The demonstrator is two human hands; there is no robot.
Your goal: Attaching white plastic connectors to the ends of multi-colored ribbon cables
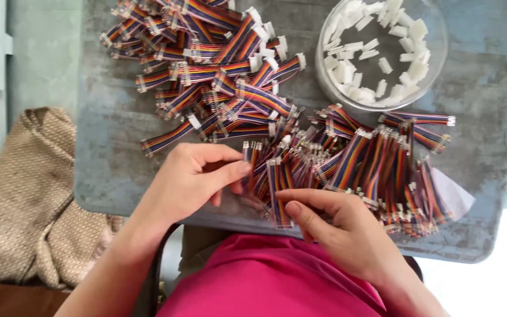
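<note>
1. Left hand at the near edge of the grey worktop, fingers curled, thumb and fingertips pinching a short rainbow ribbon cable by its upper end.
2. Right hand just right of that cable, fingers loosely bent, thumb and forefinger closing on the lower end of a cable from the same bunch; how firm the grip is, hard to tell.
3. Loose heap of unfinished cables spreading right of the held cable, bare metal ends showing.
4. Second heap, cables fitted with white plugs, lying beyond the held cable, toward the far left of the worktop.
5. Clear round tub of white connector housings far right of that second heap, touching the nearer heap's top edge.
6. Beige woven cloth well left of the held cable, off the worktop.
</note>
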